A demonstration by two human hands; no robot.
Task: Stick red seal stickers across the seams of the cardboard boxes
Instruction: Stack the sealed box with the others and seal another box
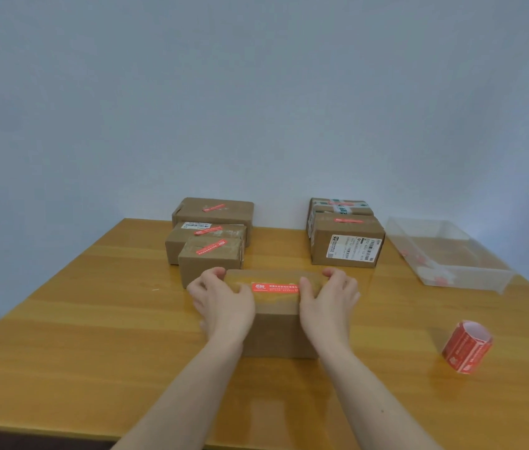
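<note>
Hands, left [224,298] and right [328,298], grip the ends of the near box [276,323], its sticker [274,287] already across the seam, so sealing looks nearly done: six boxes, all with stickers, one roll [466,347] and one tray [451,254] to the right.

Brown boxes [276,316], red stickers [274,287] w/ white print; red roll [466,347]; orange wood-grain table [94,319]; clear tray [451,254].

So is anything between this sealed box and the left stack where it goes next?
Nothing visible. The box, held by the left hand and right hand, sits directly before the left stack.
</note>
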